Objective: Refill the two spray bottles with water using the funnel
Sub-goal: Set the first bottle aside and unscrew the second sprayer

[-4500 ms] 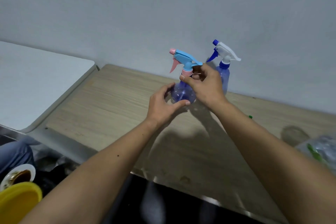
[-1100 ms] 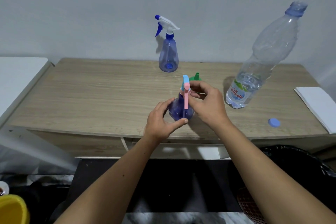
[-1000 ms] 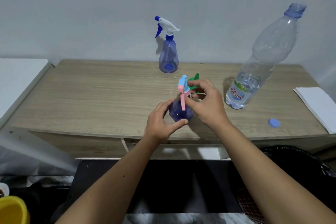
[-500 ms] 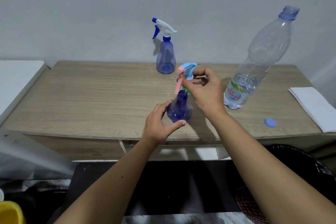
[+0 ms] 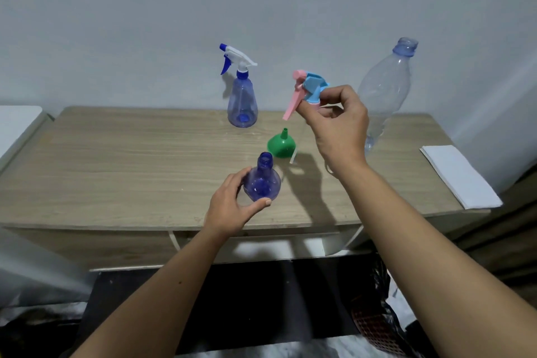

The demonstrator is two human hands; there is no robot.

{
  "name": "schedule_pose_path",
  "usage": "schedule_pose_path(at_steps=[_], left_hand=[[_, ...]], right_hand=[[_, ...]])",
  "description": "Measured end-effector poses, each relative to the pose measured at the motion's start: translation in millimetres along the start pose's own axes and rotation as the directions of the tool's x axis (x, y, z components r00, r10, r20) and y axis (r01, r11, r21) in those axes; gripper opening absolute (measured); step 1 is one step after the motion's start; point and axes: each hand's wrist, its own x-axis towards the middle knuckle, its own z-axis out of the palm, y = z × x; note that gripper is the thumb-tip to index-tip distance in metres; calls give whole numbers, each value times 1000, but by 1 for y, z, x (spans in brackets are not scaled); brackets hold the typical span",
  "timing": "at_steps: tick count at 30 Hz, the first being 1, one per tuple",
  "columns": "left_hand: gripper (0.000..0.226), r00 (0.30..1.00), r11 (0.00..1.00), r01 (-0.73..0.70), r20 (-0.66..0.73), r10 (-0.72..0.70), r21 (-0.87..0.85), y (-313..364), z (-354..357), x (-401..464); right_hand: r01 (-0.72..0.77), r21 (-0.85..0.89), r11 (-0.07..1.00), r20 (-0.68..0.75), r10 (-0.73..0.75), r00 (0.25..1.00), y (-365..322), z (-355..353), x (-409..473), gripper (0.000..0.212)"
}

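Since the frame half a second earlier, the right hand (image 5: pixel 337 125) had lifted the pink-and-blue sprayer (image 5: pixel 308 90) higher and further right, well clear of the near bottle (image 5: pixel 262 180); its dip tube (image 5: pixel 293 155) trailed down beside the funnel (image 5: pixel 281 145). Right fingers pinched the sprayer collar. Left hand (image 5: pixel 232 206) gripped the near bottle at its base, thumb and fingers curled round it, bottle upright on the table (image 5: pixel 116 168) near the front edge, neck open. Funnel lay mouth-down just behind it, untouched. Second bottle (image 5: pixel 242 102) stood at the back, white-and-blue sprayer on. Water bottle (image 5: pixel 383 90) stood uncapped at right, partly hidden by the right hand. Judged progress: early. One bottle opened; no water visibly poured. Left to do: set sprayer down, seat funnel, pour, recap, then repeat for the second bottle.
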Motion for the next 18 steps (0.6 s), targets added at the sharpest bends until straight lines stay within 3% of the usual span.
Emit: schedule_pose_path(at_steps=[7,18], left_hand=[[92,1000,1000,-12,-19,13,17,1,1,0],[94,1000,999,-3,-6,3,43,-2,0,2]], right_hand=[[-120,-190,974,79,137,987,69,-19,-20,39],[-245,-516,821,33,305,952,155,-13,-43,45]])
